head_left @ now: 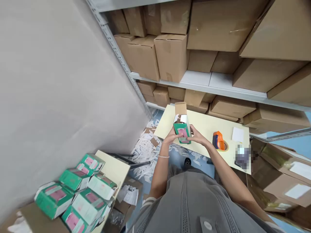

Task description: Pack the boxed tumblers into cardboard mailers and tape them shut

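Note:
A green, pink and white carton (pixel 183 133) with its brown lid flap raised is held over the near edge of a pale table (pixel 201 129). My left hand (pixel 172 136) grips its left side, thumb across the front. On the right side, my right hand (pixel 195 135) grips it with the thumb near the lower front corner. White side flaps stand at the carton's top; what lies inside is too small to make out.
An orange tape dispenser (pixel 219 140), white paper (pixel 237 134) and a blurred dark item (pixel 243 157) lie on the table's right. Several green cartons (pixel 74 178) crowd a left table. Shelves hold brown boxes (pixel 171 55). Paper scraps (pixel 145 150) litter the floor.

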The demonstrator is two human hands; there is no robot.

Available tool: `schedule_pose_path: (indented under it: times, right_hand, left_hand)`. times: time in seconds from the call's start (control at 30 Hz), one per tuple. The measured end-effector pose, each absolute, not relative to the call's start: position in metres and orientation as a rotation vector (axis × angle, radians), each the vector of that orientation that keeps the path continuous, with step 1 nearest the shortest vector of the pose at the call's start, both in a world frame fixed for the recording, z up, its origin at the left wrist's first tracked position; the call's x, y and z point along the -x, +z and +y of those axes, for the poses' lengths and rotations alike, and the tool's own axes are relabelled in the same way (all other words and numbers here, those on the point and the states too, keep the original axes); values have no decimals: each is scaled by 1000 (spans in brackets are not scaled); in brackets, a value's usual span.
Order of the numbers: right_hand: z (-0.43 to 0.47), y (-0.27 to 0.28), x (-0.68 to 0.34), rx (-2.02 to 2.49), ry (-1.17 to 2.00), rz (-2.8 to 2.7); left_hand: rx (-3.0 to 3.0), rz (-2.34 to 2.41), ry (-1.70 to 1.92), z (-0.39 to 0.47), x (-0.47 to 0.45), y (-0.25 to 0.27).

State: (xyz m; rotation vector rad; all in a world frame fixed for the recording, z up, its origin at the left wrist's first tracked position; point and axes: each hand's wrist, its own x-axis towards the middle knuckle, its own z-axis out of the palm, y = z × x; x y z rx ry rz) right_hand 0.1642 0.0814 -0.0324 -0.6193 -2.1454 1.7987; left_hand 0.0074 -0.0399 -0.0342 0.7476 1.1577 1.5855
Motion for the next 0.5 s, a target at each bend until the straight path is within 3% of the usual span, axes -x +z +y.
schedule_pose_path:
  times: [0.27,0.5]
  right_hand:
    - [118,-115,-185,1028,1484,-1978]
    - [124,-119,-192,1140,1379,-1885]
  left_hand:
    - [-943,1243,1283,40,-23,-106]
    - [-1095,1308,1136,75,-31,-133]
